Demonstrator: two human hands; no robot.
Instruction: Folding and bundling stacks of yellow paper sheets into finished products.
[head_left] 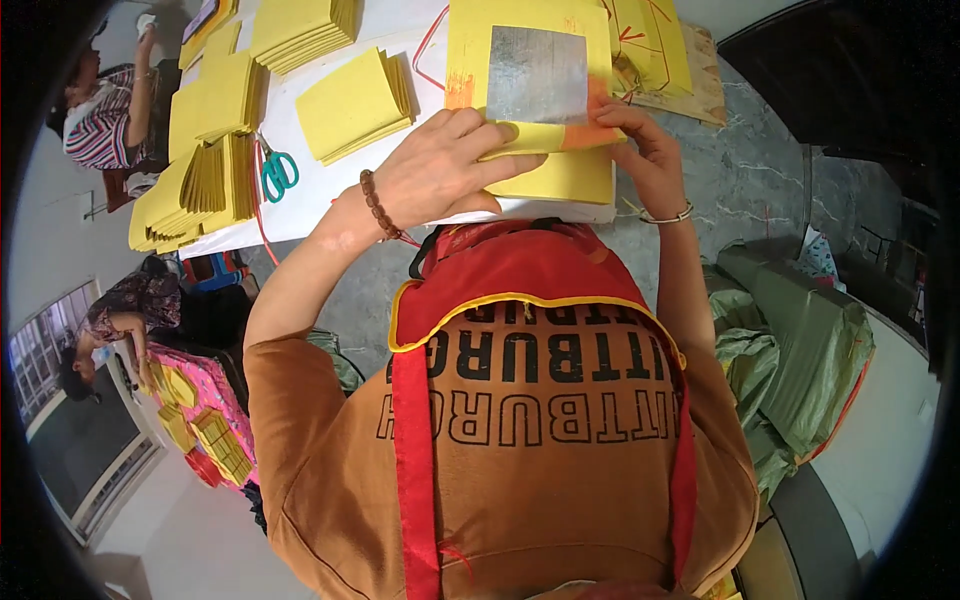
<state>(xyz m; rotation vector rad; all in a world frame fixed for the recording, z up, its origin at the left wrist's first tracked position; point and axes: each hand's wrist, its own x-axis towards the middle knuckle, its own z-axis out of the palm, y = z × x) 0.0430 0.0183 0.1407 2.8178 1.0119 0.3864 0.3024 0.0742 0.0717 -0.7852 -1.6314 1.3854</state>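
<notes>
A yellow paper sheet (468, 55) with a silver square and orange smears lies at the table's near edge, its near edge folded up. My left hand (435, 165), with a brown bead bracelet on its wrist, grips the left part of the fold, some fingers above the paper and some below. At the fold's right end my right hand (645, 150), with a bangle on its wrist, pinches the paper between thumb and fingers. Under the fold lies more yellow paper (560, 182); how many sheets is hidden.
Stacks of folded yellow paper (355, 105) cover the white table (290, 110) to the left, near teal-handled scissors (279, 176) and red cord. A tied yellow bundle (650, 45) sits far right. Green sacks (795, 340) stand on the right. Two people work at the left.
</notes>
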